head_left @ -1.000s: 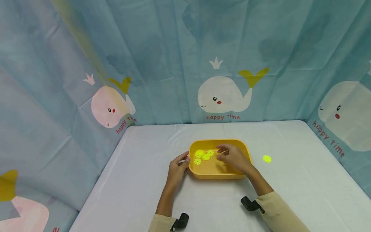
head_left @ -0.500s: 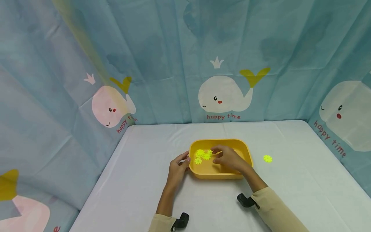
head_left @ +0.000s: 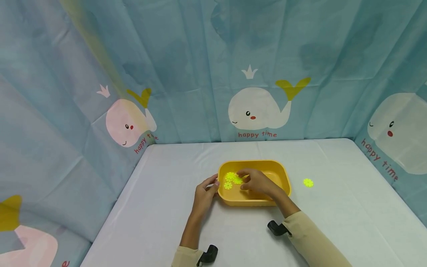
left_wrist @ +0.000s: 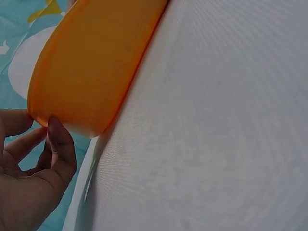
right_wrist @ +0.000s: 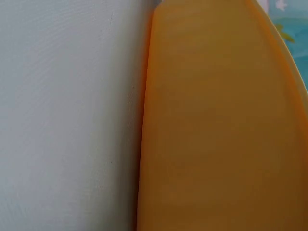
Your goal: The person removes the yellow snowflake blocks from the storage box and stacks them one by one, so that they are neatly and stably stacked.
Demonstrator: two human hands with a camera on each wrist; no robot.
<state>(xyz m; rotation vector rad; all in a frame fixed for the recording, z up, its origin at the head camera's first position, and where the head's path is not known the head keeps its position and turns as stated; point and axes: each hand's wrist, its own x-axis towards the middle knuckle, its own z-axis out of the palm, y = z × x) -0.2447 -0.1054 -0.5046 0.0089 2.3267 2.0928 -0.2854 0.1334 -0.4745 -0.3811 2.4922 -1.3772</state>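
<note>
The tray (head_left: 250, 203) sits flat on the table (head_left: 166, 178), long axis running left to right. Flowers (head_left: 230, 176) cluster inside its left end, partly hidden by the right hand (head_left: 259, 182), thumb and forefinger parted beside them. A loose flower (head_left: 308, 183) lies right. The left hand (head_left: 202, 196) pinches the tray's left rim.

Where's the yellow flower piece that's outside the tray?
In the head view, the loose flower piece lies on the white table, right of the yellow tray.
</note>
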